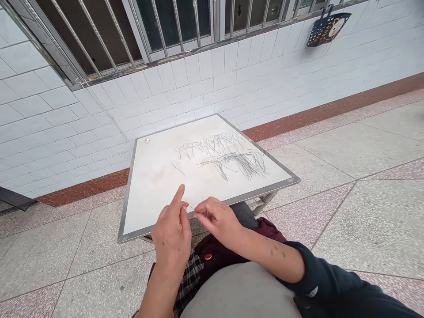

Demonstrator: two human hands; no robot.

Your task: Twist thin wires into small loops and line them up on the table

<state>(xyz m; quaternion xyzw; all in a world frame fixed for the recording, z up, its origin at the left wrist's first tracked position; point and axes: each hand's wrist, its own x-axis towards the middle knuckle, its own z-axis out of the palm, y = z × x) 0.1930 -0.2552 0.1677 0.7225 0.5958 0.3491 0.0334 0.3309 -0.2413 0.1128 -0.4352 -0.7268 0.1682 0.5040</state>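
Note:
My left hand (174, 225) is near the table's front edge, its index finger stretched forward while the thumb and another finger pinch a thin dark wire (191, 207). My right hand (220, 221) pinches the same wire between thumb and fingertips, just to the right. Only a short stretch of it shows between the hands. Beyond them on the white table (149, 190) lies a single wire with a looped end (179, 168). A row of similar looped wires (208, 145) spreads farther back. To the right is a loose pile of slightly bent wires (245, 163).
A small red-and-white item (147, 141) sits at the table's back left corner. A white tiled wall (195, 90) with a barred window stands behind the table. A dark patterned basket (327, 30) hangs from the bars at the upper right.

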